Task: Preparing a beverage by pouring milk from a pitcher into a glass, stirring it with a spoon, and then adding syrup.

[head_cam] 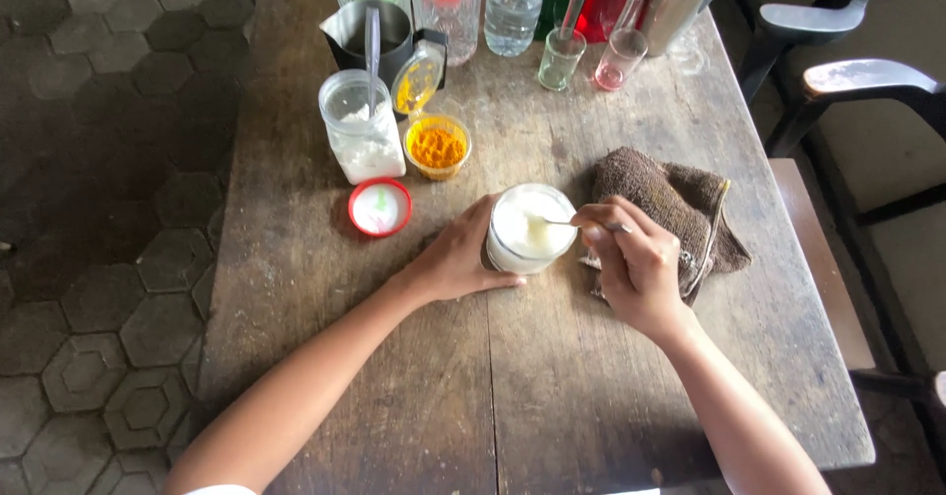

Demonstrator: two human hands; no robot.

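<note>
A glass of white liquid (pixel 530 227) stands near the middle of a worn wooden table (pixel 414 396). My left hand (pixel 458 257) is wrapped around the glass's left side. My right hand (pixel 634 264) pinches a metal spoon (pixel 558 222) whose tip dips into the white liquid. Under my right hand lies a crumpled brown cloth (pixel 670 195).
A jar of white powder (pixel 364 131) with a spoon in it, its red lid (pixel 379 206), an orange powder tub (pixel 437 146) and a dark metal jug (pixel 370 34) stand at the back left. Glasses and coloured bottles (pixel 512 2) line the far edge. Chairs (pixel 847 81) are at the right.
</note>
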